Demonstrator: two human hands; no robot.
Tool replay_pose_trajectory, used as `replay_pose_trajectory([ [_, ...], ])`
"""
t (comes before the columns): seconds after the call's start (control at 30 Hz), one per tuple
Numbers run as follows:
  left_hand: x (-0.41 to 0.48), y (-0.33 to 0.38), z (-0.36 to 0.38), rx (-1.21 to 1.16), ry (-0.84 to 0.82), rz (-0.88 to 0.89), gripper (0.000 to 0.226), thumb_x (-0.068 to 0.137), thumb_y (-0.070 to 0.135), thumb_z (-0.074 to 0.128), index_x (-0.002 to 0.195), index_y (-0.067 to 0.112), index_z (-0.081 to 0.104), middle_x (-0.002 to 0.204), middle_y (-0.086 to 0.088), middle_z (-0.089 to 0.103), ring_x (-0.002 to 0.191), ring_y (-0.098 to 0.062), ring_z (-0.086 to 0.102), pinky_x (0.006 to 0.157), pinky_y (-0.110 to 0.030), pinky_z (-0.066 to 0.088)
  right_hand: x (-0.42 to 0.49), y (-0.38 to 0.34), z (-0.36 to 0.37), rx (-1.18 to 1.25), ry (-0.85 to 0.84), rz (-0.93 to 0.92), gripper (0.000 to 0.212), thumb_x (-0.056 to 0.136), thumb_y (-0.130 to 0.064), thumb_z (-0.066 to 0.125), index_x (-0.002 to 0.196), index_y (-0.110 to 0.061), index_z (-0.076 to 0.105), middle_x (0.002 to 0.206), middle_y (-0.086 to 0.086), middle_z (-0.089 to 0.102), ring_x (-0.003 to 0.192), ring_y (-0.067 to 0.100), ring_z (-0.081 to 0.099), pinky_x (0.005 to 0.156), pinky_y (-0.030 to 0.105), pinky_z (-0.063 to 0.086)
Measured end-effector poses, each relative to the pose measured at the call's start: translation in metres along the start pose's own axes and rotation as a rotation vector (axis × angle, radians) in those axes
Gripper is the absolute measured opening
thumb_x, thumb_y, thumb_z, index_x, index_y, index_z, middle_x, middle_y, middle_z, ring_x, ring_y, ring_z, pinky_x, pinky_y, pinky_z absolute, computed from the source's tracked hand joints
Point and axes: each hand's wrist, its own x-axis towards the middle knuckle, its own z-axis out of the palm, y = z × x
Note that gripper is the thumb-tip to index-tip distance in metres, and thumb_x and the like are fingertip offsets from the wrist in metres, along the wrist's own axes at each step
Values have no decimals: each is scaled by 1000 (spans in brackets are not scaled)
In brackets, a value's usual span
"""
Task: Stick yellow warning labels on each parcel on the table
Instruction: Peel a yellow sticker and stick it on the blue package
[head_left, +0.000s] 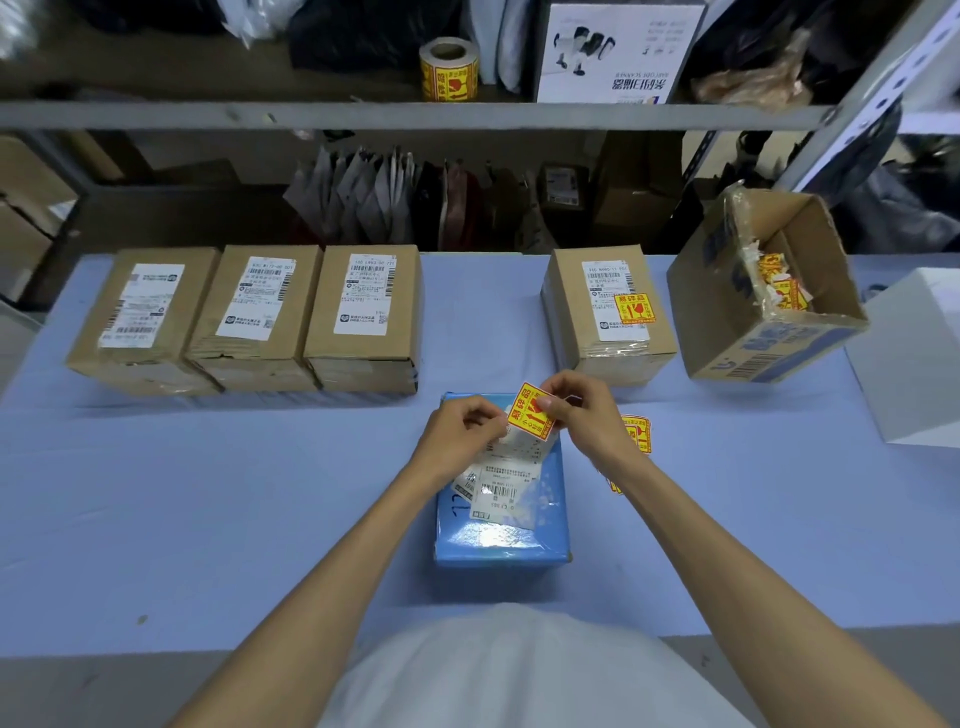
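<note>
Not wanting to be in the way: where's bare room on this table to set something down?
Widest: the near-left table, between the three brown parcels and the blue parcel. Also the gap between that row and the labelled brown parcel. Crowded: centre, where left hand and right hand hold a yellow label, and far right by the open carton and white box.

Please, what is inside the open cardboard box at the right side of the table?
Inside the open cardboard box lie crumpled yellow label pieces and white paper scraps. They and the near wall cover the bottom, so anything beneath cannot be seen.
</note>
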Motion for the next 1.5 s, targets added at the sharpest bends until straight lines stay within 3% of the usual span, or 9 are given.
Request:
replay_pose_trajectory([
  [0.27, -1, 2, -2, -21, -9, -43, 12, 86, 17, 67, 76, 23, 67, 74, 4, 69, 66, -6, 61, 65, -22, 47, -1, 1, 4, -89, 47, -20, 11, 89, -14, 65, 98, -9, 62, 88, 1, 63, 80, 17, 61, 69, 26, 52],
  [0.4, -1, 0, -1, -35, 33, -59, 14, 85, 11, 67, 76, 23, 67, 76, 0, 68, 70, -11, 63, 68, -24, 50, -9, 8, 12, -451, 234, -299, 28, 84, -16, 71, 109, -13, 57, 104, 0, 57, 87, 11, 54, 72, 26, 48],
  [0.53, 0, -2, -2, -46, 39, -68, 17, 85, 8, 66, 75, 22, 67, 73, 1, 69, 69, -13, 64, 78, -34, 55, -14, 8, 21, -570, 177, -488, 10, 88, -11, 64, 98, -12, 62, 97, 3, 57, 85, 17, 57, 69, 34, 53],
  [0.87, 0, 1, -3, -35, 52, -39, 18, 82, 6, 68, 73, 22, 69, 65, 5, 67, 61, -6, 62, 77, -35, 54, -18, 8, 27, -464, 44, -398, 13, 89, -15, 62, 98, -12, 71, 92, 3, 68, 81, 17, 64, 75, 43, 54],
  [1.03, 2, 0, -3, -33, 26, -8, 14, 85, 14, 68, 76, 25, 71, 74, -5, 72, 73, -18, 67, 85, -46, 55, -19, 4, 25, -442, 41, -373, 13, 88, -18, 63, 94, -12, 73, 88, 3, 69, 76, 16, 64, 73, 43, 54],
  [1.23, 2, 1, -4, -11, 13, -2, 17, 86, 15, 67, 75, 27, 71, 71, -1, 73, 77, -25, 69, 87, -52, 54, -22, -2, 23, -458, 21, -376, 16, 88, -20, 63, 93, -10, 75, 86, 4, 70, 72, 15, 65, 71, 41, 54],
  [1.33, 1, 2, -4, 15, 15, 3, 12, 87, 17, 67, 78, 24, 70, 72, 0, 73, 79, -23, 71, 87, -48, 55, -21, -3, 23, -474, 15, -369, 18, 89, -23, 63, 93, -11, 75, 86, 3, 70, 71, 13, 64, 71, 39, 54],
  [1.5, -1, 5, -3, 123, -2, 81, 10, 89, 22, 66, 90, 14, 72, 78, 1, 72, 76, -10, 69, 79, -27, 57, -22, -2, 22, -518, 6, -369, 20, 90, -24, 62, 94, -10, 74, 86, 4, 70, 73, 16, 64, 71, 39, 55],
])
